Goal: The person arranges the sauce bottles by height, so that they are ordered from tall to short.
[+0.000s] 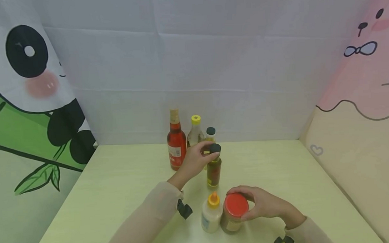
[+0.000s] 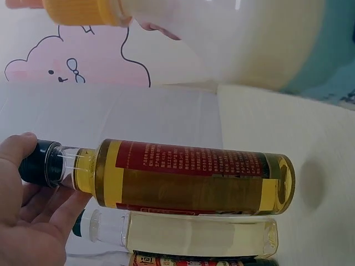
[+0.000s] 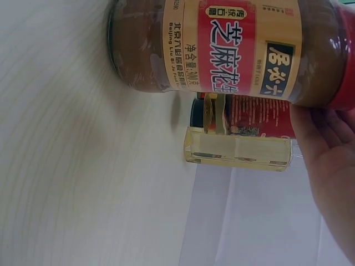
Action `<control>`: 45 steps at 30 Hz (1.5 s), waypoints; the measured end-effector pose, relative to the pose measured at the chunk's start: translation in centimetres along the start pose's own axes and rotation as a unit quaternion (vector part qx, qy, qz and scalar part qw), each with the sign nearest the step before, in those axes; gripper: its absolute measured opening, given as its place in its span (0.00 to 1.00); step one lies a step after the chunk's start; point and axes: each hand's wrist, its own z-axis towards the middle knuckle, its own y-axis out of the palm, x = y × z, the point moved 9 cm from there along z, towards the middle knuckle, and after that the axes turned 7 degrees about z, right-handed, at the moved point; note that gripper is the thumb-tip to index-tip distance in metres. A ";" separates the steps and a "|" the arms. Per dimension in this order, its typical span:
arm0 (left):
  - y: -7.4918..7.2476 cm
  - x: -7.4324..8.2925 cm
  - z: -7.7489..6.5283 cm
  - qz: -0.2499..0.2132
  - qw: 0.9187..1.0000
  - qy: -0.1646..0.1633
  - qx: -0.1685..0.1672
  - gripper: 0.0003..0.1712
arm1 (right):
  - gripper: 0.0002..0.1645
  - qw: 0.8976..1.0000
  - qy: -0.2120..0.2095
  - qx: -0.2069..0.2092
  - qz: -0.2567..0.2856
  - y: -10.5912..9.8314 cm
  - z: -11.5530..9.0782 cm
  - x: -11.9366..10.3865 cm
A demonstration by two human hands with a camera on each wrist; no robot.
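My left hand (image 1: 195,159) pinches the dark cap of a small oil bottle (image 1: 213,172). In the left wrist view, thumb and fingers hold that cap, and the bottle (image 2: 188,177) shows golden oil and a red label. Closer to me, my right hand (image 1: 265,204) grips a jar of sesame-peanut paste (image 1: 231,222) around its red lid. The jar's printed label (image 3: 233,47) faces the right wrist camera. Just left of the jar stands a white squeeze bottle (image 1: 211,217) with an orange-yellow nozzle.
Behind my left hand stand a red-liquid bottle (image 1: 176,143), a yellow-capped bottle (image 1: 195,134) and a green-capped bottle of pale liquid (image 2: 202,231). A pale cloth wall (image 1: 245,112) closes off the back of the light tabletop (image 1: 126,188). Cartoon-printed sheets hang at both sides.
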 end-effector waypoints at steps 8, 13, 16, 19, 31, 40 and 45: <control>0.9 -0.4 1.9 0.022 1.000 -0.007 -0.018 0.26 | 0.36 1.000 0.015 0.007 0.002 -0.1 0.1 0.4; 1.5 -0.6 2.9 0.040 0.999 -0.022 -0.030 0.28 | 0.36 1.000 0.024 0.011 0.003 -0.2 0.1 0.4; 1.9 -0.6 3.4 0.049 0.998 -0.023 -0.034 0.28 | 0.36 1.000 0.027 0.012 0.003 -0.3 0.1 0.4; 2.2 -0.4 3.8 0.055 0.998 -0.015 -0.033 0.26 | 0.36 1.000 0.028 0.014 0.003 -0.3 0.1 0.5; 3.3 -0.1 5.2 0.065 0.998 -0.003 -0.020 0.26 | 0.36 1.000 0.026 0.012 0.006 -0.3 0.0 0.5; 3.9 -0.1 5.7 0.130 0.990 0.059 0.008 0.23 | 0.36 1.000 0.004 0.009 0.004 -0.1 0.1 0.5; 4.2 -0.2 5.7 0.136 0.989 0.063 0.012 0.24 | 0.36 1.000 0.003 0.010 -0.002 -0.1 0.1 0.5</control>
